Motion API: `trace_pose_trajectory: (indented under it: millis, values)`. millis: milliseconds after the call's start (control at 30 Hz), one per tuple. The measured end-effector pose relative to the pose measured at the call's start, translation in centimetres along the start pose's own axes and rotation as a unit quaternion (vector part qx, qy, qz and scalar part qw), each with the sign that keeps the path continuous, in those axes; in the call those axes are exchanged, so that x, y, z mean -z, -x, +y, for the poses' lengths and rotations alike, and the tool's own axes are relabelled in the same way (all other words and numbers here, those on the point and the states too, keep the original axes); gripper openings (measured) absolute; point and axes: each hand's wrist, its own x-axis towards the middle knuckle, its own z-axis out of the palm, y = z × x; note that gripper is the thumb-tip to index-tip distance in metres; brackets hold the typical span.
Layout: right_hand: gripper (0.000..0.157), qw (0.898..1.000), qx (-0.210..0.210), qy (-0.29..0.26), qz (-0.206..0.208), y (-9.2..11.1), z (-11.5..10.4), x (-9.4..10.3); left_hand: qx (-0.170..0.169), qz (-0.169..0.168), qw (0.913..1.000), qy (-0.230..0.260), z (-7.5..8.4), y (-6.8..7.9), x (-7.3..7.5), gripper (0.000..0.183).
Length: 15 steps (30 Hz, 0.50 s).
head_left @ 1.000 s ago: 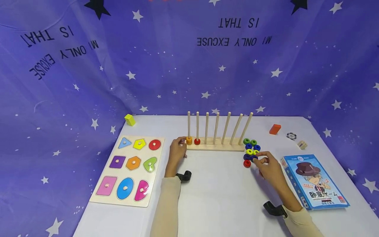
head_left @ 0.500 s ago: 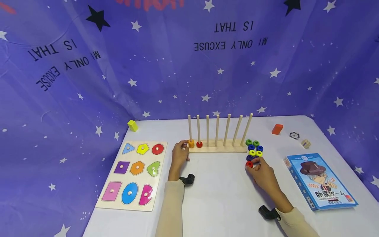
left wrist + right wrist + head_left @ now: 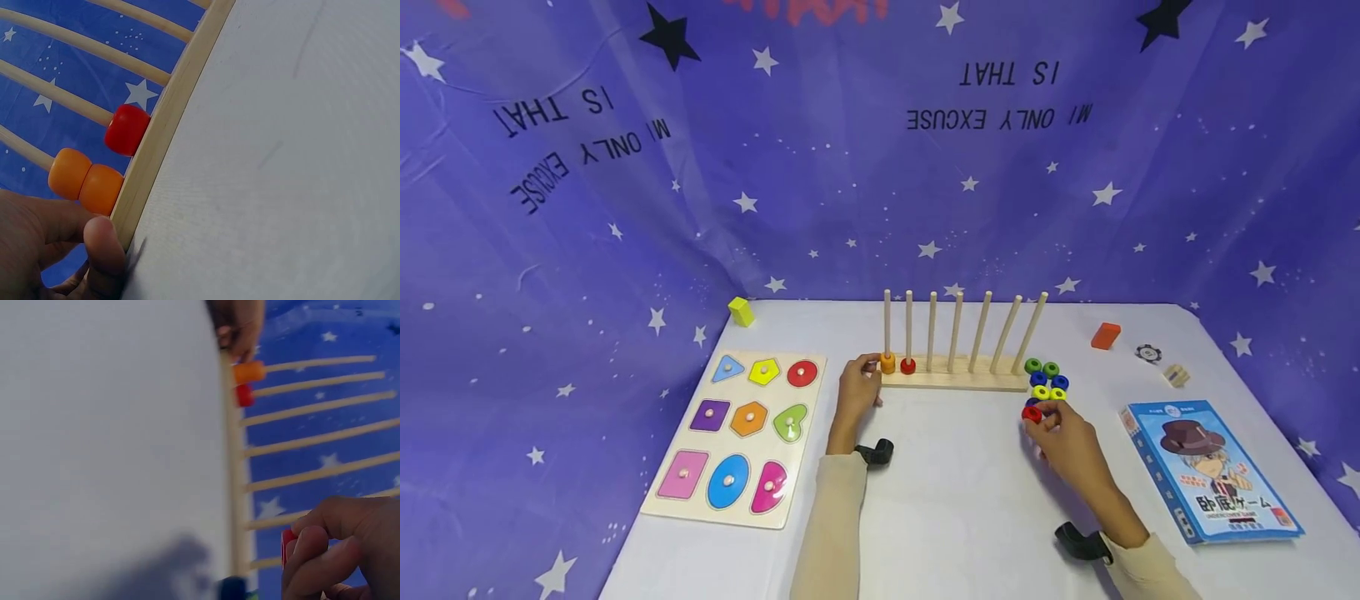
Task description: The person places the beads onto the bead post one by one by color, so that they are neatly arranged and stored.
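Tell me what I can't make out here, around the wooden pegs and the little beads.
Head view: most of the dark blue bead, hidden by the red bead and the right hand.
Head view: the markings on the poker chip, too small to read.
Left wrist view: the pegs' upper ends, cut off by the picture's edges.
Right wrist view: much of the pinched red bead, behind the fingers.

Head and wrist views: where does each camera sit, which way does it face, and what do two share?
Head: on the person's head, facing forward and down at the peg rack; left hand, right hand and sleeves show.
Left wrist: on that wrist, facing the orange beads; part of the left hand shows.
Right wrist: on that wrist, facing along the peg rack; right hand pinches a red bead, left hand beyond.
Both wrist views share the orange beads and left hand.
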Motion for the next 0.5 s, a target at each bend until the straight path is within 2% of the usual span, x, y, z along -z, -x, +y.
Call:
trace_pose_trajectory:
  millis: [133, 267, 400, 500]
  values:
    - [0.045, 0.998, 0.062, -0.005, 0.033, -0.7, -4.5, 1.7, -0.002, -0.001, 1.0, -0.002, 0.1, -0.1, 0.2, 0.031]
    - [0.04, 0.989, 0.138, -0.026, 0.047, -1.6, -10.4, 3.2, -0.001, -0.001, 1.0, 0.0, 0.1, -0.2, 0.3, 0.031]
    - [0.039, 0.981, 0.187, -0.051, 0.023, -2.9, -16.0, 3.9, 0.007, -0.004, 1.0, -0.001, -0.3, -0.1, 0.2, 0.031]
    - [0.04, 0.979, 0.199, -0.046, -0.002, -4.4, -19.2, 3.5, 0.009, -0.004, 0.9999, -0.001, -0.4, 0.1, 0.1, 0.032]
